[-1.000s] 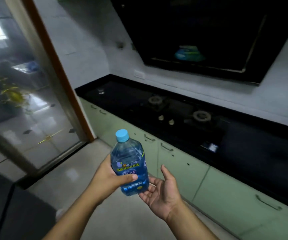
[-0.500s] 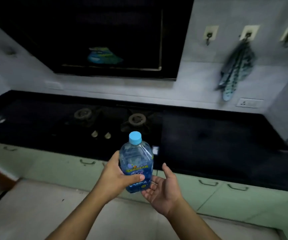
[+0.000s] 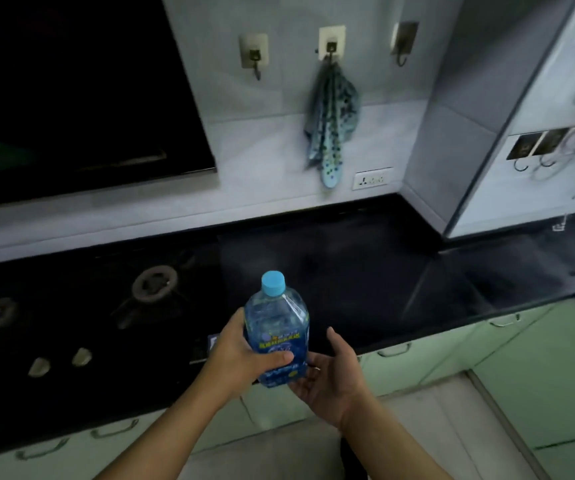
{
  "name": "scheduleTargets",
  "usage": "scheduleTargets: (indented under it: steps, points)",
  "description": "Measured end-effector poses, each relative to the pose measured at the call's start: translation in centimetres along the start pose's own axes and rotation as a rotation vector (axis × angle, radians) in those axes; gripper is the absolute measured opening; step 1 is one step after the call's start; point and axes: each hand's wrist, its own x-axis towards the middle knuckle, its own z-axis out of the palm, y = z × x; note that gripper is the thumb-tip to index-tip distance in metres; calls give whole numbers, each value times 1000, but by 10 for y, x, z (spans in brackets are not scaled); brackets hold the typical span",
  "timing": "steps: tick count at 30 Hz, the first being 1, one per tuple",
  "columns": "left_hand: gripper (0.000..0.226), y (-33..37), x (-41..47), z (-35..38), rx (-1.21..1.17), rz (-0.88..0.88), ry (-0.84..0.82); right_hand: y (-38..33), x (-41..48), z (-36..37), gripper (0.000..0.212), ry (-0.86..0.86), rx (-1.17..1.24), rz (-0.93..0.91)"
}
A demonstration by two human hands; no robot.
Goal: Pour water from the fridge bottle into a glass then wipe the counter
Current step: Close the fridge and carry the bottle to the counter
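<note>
Closest in, the left hand [image 3: 241, 358] grips the bottle [image 3: 277, 337] round its lower half, thumb across the front of the label and fingers wrapped behind. The right hand [image 3: 329, 379] lies palm-up just beside and under the base, its fingers relaxed and spread; whether they touch the plastic cannot be told. The bottle is upright, tilted a little away from the person, and held in the air above the front edge of the counter [image 3: 365, 271]. It is clear, blue-tinted plastic with squared shoulders, a blue label carrying a yellow band of print, and a light blue cap [image 3: 273, 283] screwed on. Clear liquid is inside, though the level is hard to read through the tint. Below the hands run pale green cabinets [image 3: 538, 368] with small metal handles. The counter is glossy black and turns a corner at the right. Set into it on the left is a stove with two knobs [image 3: 81, 356] near the front and burners [image 3: 154, 284] behind. On the pale wall beyond, a white socket [image 3: 372, 178] sits low, and above it a spotted blue-green cloth [image 3: 331, 126] hangs from the middle of three hooks. A dark hood [image 3: 71, 98] fills the upper left.
</note>
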Motion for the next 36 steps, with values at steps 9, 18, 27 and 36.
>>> scheduleTargets:
  steps: [9,18,27,36]
  points:
    - [80,-3,120,109,45,-89,-18,-134,85,-78,74,-5,-1,85]
    - [82,-8,223,174,-27,-228,45,-228,165,-106,73,55,-64,96]
    - [77,-22,301,185,12,-260,8,-275,226,-90,71,157,-168,63]
    - [77,-41,335,187,84,-282,-31,-276,264,-80,58,155,-164,36]
